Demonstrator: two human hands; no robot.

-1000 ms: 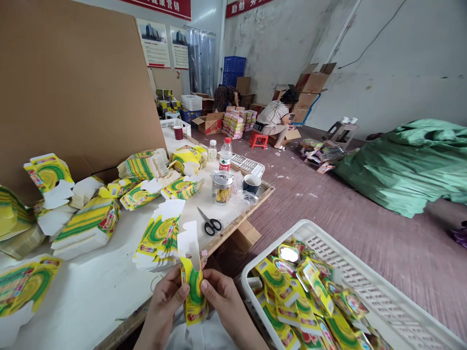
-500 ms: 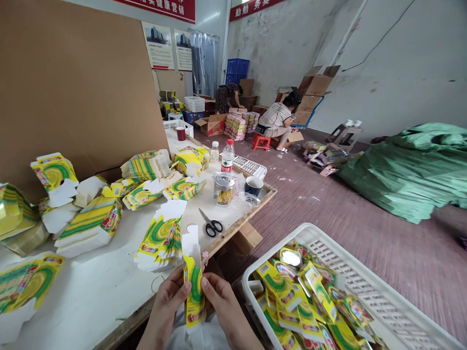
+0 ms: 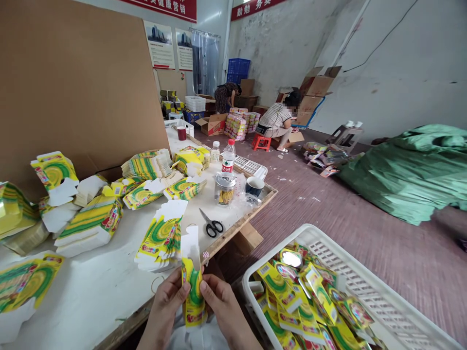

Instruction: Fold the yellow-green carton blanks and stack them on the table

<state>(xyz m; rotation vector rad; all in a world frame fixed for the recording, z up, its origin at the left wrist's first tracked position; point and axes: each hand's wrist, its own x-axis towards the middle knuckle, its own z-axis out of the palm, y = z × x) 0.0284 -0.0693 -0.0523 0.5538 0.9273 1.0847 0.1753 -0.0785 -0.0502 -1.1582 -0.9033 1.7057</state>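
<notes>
Both hands hold one flat yellow-and-green carton point(image 3: 193, 291) upright at the table's near edge. My left hand point(image 3: 168, 304) pinches its left side with the thumb on the printed face. My right hand point(image 3: 219, 304) pinches its right side the same way. The carton's white top flap point(image 3: 190, 247) sticks up above my fingers. A stack of the same flat cartons point(image 3: 160, 240) lies on the white table point(image 3: 95, 291) just beyond my left hand. To my right a white plastic basket point(image 3: 365, 284) holds several folded cartons.
More carton stacks point(image 3: 87, 221) lie along the table before a big brown cardboard sheet point(image 3: 73, 82). Black scissors point(image 3: 210, 225), a jar point(image 3: 224, 188), a water bottle point(image 3: 228, 156) and a dark cup point(image 3: 253, 185) stand at the far corner. Two people work on the floor behind; a green tarp point(image 3: 408, 170) lies at right.
My hands and the carton have stayed almost still. The view has shifted slightly.
</notes>
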